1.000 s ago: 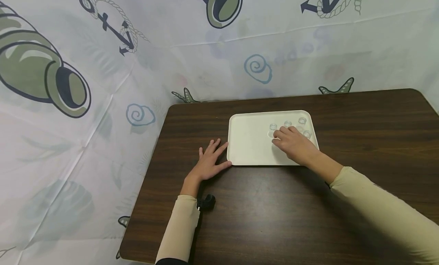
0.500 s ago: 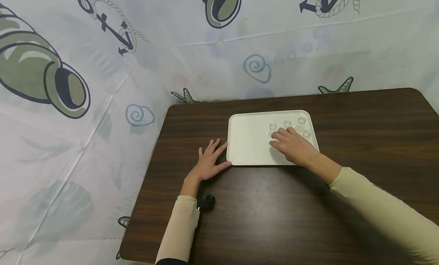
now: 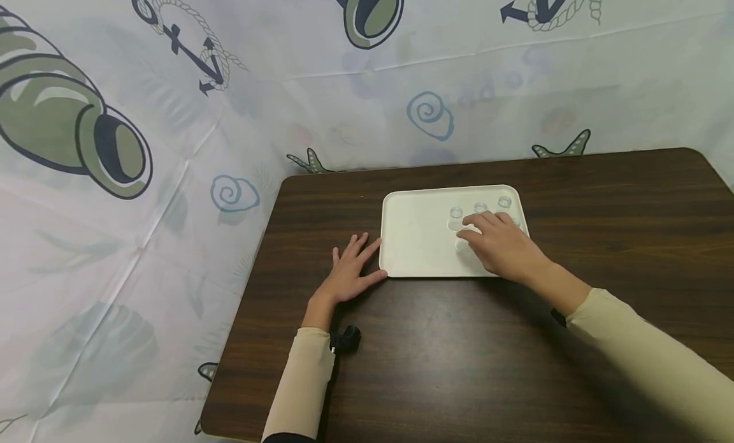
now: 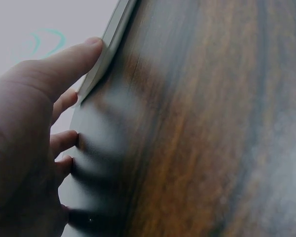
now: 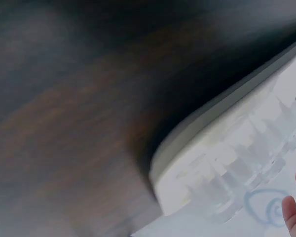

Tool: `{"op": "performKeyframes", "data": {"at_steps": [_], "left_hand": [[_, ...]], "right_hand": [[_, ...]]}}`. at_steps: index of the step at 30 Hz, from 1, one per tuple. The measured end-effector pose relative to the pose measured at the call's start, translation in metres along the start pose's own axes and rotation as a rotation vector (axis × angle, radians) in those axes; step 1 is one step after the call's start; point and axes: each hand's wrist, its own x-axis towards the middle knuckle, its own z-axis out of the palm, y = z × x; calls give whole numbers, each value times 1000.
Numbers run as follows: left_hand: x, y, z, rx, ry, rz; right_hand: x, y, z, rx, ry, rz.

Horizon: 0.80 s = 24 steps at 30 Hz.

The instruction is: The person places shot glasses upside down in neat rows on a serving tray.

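A cream tray (image 3: pixel 415 236) lies on the table. On its right half stand several small clear cylindrical containers (image 3: pixel 455 213), also seen blurred in the right wrist view as see-through containers (image 5: pixel 227 190). My right hand (image 3: pixel 504 245) hovers over them, thumb and fingers bent and spread apart with nothing visible between them. One clear container (image 3: pixel 462 245) shows just under the thumb; others are partly hidden behind the hand. My left hand (image 3: pixel 346 276) rests with spread fingers on the table at the tray's left edge, its thumb (image 4: pixel 81 54) touching the tray's corner.
The dark wood-grain table (image 3: pixel 413 360) extends to both sides of the tray. Behind it and along the left hangs a pale cloth (image 3: pixel 355 111) printed with shells and anchors. A black wrist device (image 3: pixel 346 339) sits by the left sleeve.
My right hand has drawn slightly right with its thumb and fingers parting more, uncovering a clear container by the thumb. The left hand and tray have stayed in place.
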Motion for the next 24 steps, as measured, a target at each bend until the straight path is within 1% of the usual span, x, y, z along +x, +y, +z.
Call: {"op": "performKeyframes", "data": {"at_steps": [4, 9, 13, 17, 21, 24], "left_hand": [[0, 0, 0, -5, 1, -5], [1, -1, 1, -6, 7, -2], [1, -4, 2, -5, 15, -5], [0, -5, 2, -19, 19, -7], [-4, -9, 0, -41, 22, -7], [-11, -11, -6, -74, 18, -10]], "right_hand": [[-12, 8, -9, 48, 52, 92], [-29, 22, -26, 62, 140, 193], [-42, 32, -41, 96, 182, 311], [-56, 38, -54, 143, 181, 413], [-73, 45, -62, 163, 164, 459], [-88, 51, -68, 167, 151, 491]]}}
